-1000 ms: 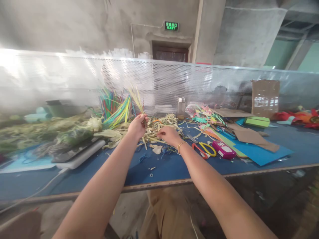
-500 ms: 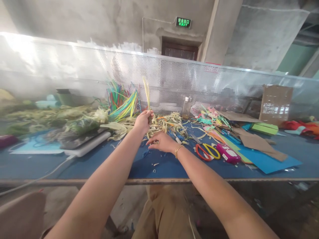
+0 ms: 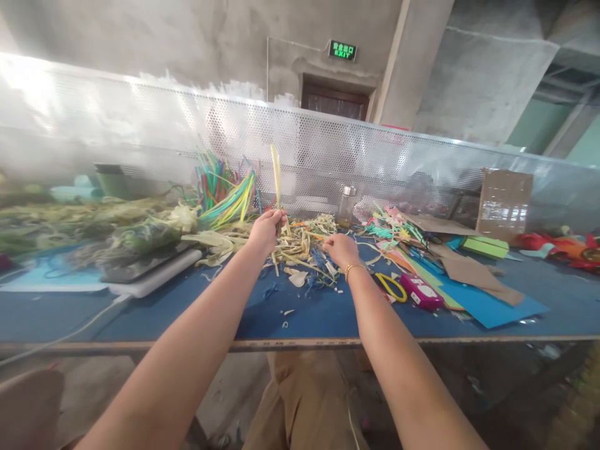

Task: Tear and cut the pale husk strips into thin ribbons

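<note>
My left hand [image 3: 266, 231] is closed around the lower end of a pale yellow husk strip [image 3: 276, 175], which stands nearly upright above the fist. Further right, my right hand [image 3: 344, 251] has its fingertips pinched together over the right side of the scrap pile [image 3: 295, 251]. Whatever lies between those fingertips is too small to make out. Dry husk pieces and blue fibres make up the pile under both hands. Close to my right wrist lie yellow-handled scissors [image 3: 392, 289], partly covered by the forearm.
Coloured pipe cleaners [image 3: 225, 190] stand behind my left hand. A glass bottle [image 3: 347, 206] is at the back by the perforated metal screen [image 3: 403, 165]. Right are a purple box [image 3: 422, 291] and blue paper [image 3: 492, 303]; left, a white device [image 3: 154, 275] with a cable.
My right hand has moved right, away from the left hand, and its fingers have come together. The left hand still holds the husk strip upright. The camera view has shifted slightly.
</note>
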Action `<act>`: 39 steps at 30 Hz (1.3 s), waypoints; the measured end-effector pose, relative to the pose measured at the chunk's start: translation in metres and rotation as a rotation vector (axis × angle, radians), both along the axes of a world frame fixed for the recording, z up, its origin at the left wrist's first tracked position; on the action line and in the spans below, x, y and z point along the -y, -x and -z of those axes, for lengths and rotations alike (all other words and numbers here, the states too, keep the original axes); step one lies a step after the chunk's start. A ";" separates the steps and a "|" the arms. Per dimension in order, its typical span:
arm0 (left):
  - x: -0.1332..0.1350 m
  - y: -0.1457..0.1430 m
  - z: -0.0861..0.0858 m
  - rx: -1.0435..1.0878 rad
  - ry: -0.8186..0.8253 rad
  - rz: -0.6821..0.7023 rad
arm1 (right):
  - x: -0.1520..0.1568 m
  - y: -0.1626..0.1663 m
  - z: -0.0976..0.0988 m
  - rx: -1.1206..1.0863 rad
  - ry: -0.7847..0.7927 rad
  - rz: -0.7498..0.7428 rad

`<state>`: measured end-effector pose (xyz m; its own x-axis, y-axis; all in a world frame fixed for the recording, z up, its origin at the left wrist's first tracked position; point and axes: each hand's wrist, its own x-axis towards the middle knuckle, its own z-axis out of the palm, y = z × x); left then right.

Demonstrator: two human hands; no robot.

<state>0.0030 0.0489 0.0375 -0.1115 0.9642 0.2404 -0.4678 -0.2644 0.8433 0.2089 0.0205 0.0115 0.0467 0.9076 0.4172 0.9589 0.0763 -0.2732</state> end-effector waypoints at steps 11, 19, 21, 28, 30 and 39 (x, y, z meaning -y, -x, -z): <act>0.002 -0.001 0.000 -0.028 0.014 0.026 | -0.004 -0.019 -0.004 0.069 -0.031 0.172; 0.003 -0.002 -0.001 -0.014 0.034 0.023 | -0.005 -0.034 -0.011 0.082 0.189 0.218; 0.004 -0.002 -0.001 -0.023 0.031 0.022 | -0.005 -0.034 -0.011 0.083 0.211 0.216; 0.006 -0.002 -0.001 -0.026 0.030 0.039 | -0.007 -0.024 -0.003 0.096 0.211 0.187; 0.006 -0.002 -0.001 -0.026 0.029 0.044 | -0.006 -0.025 -0.006 0.013 0.152 0.145; 0.005 -0.004 -0.001 -0.039 0.038 0.053 | -0.008 -0.024 -0.005 0.030 0.181 0.169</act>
